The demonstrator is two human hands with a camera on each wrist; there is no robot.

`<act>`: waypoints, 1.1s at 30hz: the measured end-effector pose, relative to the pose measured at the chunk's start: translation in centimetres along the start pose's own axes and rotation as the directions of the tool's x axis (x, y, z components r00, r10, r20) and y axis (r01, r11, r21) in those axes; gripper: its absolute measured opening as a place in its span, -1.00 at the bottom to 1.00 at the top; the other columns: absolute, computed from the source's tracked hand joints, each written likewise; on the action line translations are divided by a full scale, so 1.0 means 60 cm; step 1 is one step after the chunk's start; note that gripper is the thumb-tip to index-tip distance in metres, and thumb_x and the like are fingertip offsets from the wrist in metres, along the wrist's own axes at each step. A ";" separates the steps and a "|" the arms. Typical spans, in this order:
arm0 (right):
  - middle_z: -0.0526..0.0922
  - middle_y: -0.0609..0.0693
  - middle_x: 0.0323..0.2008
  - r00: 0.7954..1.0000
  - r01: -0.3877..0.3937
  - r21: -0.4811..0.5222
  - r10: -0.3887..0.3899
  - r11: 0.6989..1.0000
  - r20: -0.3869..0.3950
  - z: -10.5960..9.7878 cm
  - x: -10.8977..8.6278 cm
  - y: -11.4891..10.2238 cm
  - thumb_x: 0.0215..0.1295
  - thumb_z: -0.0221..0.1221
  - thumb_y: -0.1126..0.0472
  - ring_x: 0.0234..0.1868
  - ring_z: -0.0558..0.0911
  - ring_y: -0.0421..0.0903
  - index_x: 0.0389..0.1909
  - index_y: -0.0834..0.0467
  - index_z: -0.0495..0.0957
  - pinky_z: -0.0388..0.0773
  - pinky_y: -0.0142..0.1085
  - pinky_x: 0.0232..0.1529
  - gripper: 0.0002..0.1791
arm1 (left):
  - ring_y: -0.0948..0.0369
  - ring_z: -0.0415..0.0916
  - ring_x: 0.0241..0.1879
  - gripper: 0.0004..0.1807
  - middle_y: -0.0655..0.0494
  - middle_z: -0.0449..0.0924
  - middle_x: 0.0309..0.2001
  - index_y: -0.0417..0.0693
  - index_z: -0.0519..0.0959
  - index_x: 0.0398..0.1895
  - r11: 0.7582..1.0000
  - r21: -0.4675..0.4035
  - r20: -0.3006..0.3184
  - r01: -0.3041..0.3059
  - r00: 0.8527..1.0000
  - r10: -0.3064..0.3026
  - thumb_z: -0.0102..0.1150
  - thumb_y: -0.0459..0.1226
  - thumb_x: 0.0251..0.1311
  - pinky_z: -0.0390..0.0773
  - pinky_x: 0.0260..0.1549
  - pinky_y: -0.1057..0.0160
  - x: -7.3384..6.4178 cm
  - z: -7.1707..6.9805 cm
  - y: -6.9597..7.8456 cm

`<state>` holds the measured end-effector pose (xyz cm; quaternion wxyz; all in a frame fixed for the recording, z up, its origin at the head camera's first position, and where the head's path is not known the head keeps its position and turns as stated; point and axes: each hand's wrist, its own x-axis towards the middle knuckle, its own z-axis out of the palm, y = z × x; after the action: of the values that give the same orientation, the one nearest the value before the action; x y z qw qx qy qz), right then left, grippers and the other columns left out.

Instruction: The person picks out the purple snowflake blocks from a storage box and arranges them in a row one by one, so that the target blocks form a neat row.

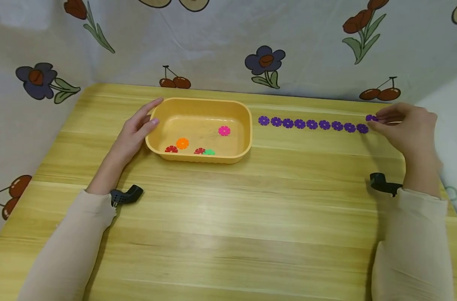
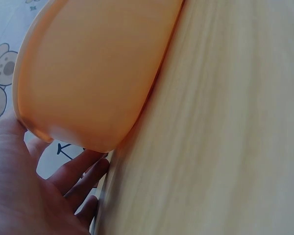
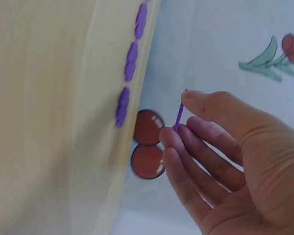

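Note:
A purple flower-shaped slotted disc [image 3: 179,116] is pinched between the thumb and fingertips of my right hand [image 1: 409,125], and it appears edge-on in the right wrist view. In the head view it is just beyond the right end of a row of several matching purple discs [image 1: 312,124] on the table. My left hand [image 1: 132,127] holds the left end of a yellow plastic tray [image 1: 198,159], thumb on the rim and fingers against the outer wall. Inside lie a pink disc [image 1: 224,131], an orange disc [image 1: 182,143], two red discs [image 1: 171,149] and a green disc [image 1: 209,152].
The wooden table [image 1: 228,217] ends at the back against a hanging cloth [image 1: 213,50] printed with flowers and cherries. The tray stands near that back edge, left of the purple row. Black camera mounts [image 1: 127,195] stick out from both sleeves.

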<state>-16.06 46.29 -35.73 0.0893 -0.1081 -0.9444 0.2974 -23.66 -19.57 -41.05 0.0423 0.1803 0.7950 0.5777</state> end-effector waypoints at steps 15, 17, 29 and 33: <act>0.46 -0.80 -0.58 0.994 -0.081 0.000 0.081 0.997 0.075 0.026 0.034 0.052 0.41 0.34 -0.12 -0.35 0.37 -0.73 0.00 0.05 0.72 -0.63 0.21 0.59 -0.64 | 0.28 0.62 0.14 -0.43 -0.23 0.42 0.47 0.40 0.26 0.64 0.999 0.021 -0.031 0.036 0.999 -0.035 0.00 -0.09 0.64 0.68 -0.04 0.46 -0.029 -0.025 0.002; 0.46 -0.80 -0.58 0.994 -0.081 0.001 0.081 0.997 0.079 0.032 0.037 0.053 0.42 0.34 -0.11 -0.29 0.36 -0.67 0.05 0.11 0.71 -0.63 0.19 0.60 -0.59 | 0.28 0.61 0.15 -0.43 -0.21 0.40 0.49 0.40 0.26 0.64 0.999 0.027 -0.033 0.037 0.999 -0.036 -0.01 -0.09 0.64 0.68 -0.04 0.46 -0.032 -0.028 0.003; 0.41 -0.84 -0.60 0.999 -0.045 -0.015 0.045 0.999 0.020 0.029 0.017 0.054 0.43 0.32 -0.09 0.03 0.55 -0.34 -0.11 -0.01 0.74 -0.54 0.23 0.62 -0.75 | 0.24 0.64 0.09 -0.43 -0.24 0.46 0.44 0.36 0.29 0.63 1.000 -0.009 -0.019 0.013 1.000 -0.014 0.01 -0.13 0.64 0.70 -0.08 0.44 -0.016 -0.020 0.004; 0.29 -0.88 -0.59 0.996 -0.088 -0.057 0.086 0.994 -0.039 0.011 0.004 0.062 0.52 0.19 -0.09 0.49 0.31 0.37 -0.04 0.13 0.71 -0.49 0.24 0.62 -0.64 | 0.19 0.66 0.06 -0.43 -0.29 0.51 0.37 0.34 0.29 0.63 0.999 -0.039 0.005 -0.006 1.000 0.006 0.01 -0.14 0.64 0.71 -0.09 0.41 -0.002 -0.001 0.004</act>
<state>-15.88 48.97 -38.40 0.0903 -0.1572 -0.9453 0.2711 -23.50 -19.62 -40.84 0.0463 0.1835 0.7829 0.5927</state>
